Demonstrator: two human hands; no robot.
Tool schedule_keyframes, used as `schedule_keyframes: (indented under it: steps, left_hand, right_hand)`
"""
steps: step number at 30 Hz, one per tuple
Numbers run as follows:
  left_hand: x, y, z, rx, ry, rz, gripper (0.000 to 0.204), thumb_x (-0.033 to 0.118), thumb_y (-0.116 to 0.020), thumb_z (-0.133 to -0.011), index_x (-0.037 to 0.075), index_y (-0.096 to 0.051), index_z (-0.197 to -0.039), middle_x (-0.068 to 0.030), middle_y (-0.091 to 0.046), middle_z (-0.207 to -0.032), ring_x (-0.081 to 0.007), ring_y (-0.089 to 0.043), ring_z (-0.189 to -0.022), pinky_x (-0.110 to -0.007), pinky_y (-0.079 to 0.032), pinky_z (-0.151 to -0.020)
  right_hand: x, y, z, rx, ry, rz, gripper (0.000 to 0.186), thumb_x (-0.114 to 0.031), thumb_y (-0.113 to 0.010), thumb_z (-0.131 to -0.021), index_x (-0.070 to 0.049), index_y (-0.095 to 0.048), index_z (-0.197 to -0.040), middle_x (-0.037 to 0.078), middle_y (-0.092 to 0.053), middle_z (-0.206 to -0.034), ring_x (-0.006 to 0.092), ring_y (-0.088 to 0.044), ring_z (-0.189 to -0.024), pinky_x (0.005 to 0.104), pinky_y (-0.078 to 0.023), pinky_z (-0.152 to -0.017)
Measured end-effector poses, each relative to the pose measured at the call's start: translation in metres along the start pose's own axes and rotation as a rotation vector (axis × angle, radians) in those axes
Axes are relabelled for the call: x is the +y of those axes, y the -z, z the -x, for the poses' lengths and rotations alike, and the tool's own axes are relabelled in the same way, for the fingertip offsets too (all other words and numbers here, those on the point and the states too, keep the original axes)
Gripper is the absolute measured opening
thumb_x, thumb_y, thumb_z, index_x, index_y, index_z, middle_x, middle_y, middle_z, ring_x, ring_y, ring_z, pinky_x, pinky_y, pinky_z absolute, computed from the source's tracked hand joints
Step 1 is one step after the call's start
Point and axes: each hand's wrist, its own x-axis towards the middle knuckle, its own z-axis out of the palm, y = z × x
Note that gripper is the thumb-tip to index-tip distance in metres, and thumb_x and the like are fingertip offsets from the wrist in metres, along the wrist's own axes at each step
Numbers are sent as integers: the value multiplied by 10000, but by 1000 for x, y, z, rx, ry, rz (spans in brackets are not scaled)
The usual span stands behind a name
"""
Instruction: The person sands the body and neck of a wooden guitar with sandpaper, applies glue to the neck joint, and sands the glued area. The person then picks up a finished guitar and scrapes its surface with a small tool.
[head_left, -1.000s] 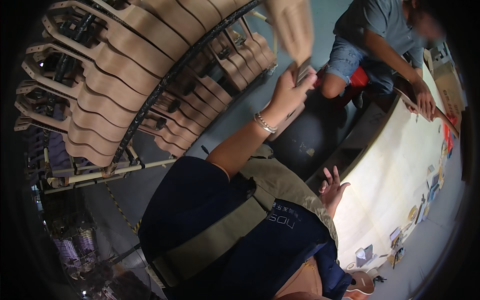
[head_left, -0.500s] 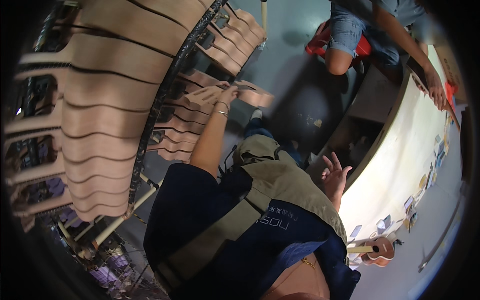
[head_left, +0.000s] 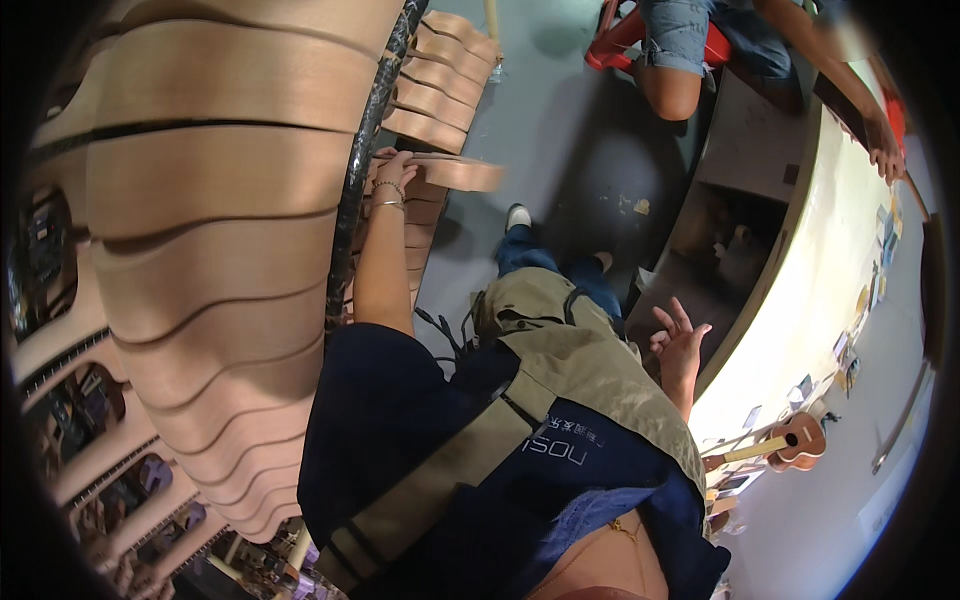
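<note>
On the left, my left hand (head_left: 393, 172), wearing a beaded bracelet and a bangle, reaches to the rack and grips an unfinished wooden ukulele (head_left: 470, 175). Its light brown body points away to the right, while its neck is mostly hidden by the hand. Just below hang more ukulele bodies (head_left: 424, 222) in a row, partly behind my arm. My right hand (head_left: 680, 345) is raised beside the workbench (head_left: 775, 300), fingers spread, holding nothing.
A long row of ukuleles (head_left: 225, 185) fills the left, along a black-wrapped rail (head_left: 358, 150). Further bodies (head_left: 435, 85) hang beyond. Across the bench, another person (head_left: 670, 80) sits on a red stool (head_left: 612, 45). A finished ukulele (head_left: 797, 440) is at lower right.
My left hand has moved left and slightly farther away with the ukulele, closer to the rail. The near row now looks larger in view. My right hand stays raised and open.
</note>
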Motion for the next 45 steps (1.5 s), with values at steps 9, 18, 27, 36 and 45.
schedule_keyframes:
  steps: [9,18,27,36,45]
  left_hand:
    - [5,36,-97,151,-12,-6,271,19,-629,-742,141,-508,-951,-109,-530,-979,-296,-560,-905,-437,-493,-790]
    - [-13,71,-183,359,109,86,186,147,-545,-832,38,-519,-980,-139,-512,-1019,-270,-534,-925,-335,-478,-813]
    - [-20,39,-172,13,19,239,343,272,-441,-886,28,-527,-1111,-138,-497,-1188,-267,-442,-1121,-355,-378,-944]
    - [-150,-85,-87,-162,601,-427,607,340,-492,-884,75,-245,-1371,-170,-408,-1300,-340,-451,-1158,-455,-423,-912]
    - [-170,-268,99,-977,242,-1341,461,303,-515,-883,129,-382,-1289,-117,-502,-1240,-232,-582,-994,-403,-445,-770]
  right_hand:
    - [11,3,4,73,-12,10,807,-652,-146,-864,-27,-336,-1337,153,-554,-1131,122,-557,-631,224,-432,-595]
    - [-5,-12,20,214,-62,168,777,-629,-148,-882,-30,-370,-1324,107,-570,-1121,81,-537,-652,203,-404,-621]
    - [33,-1,26,242,-73,-64,742,-603,-212,-901,-11,-370,-1318,139,-563,-1110,102,-526,-624,225,-421,-577]
    - [35,30,25,297,105,117,429,-364,-453,-927,-55,-503,-1220,30,-612,-1007,75,-536,-687,230,-456,-653]
    - [130,234,82,1535,304,140,263,-195,-589,-842,-24,-624,-1038,106,-652,-899,198,-606,-829,296,-457,-743]
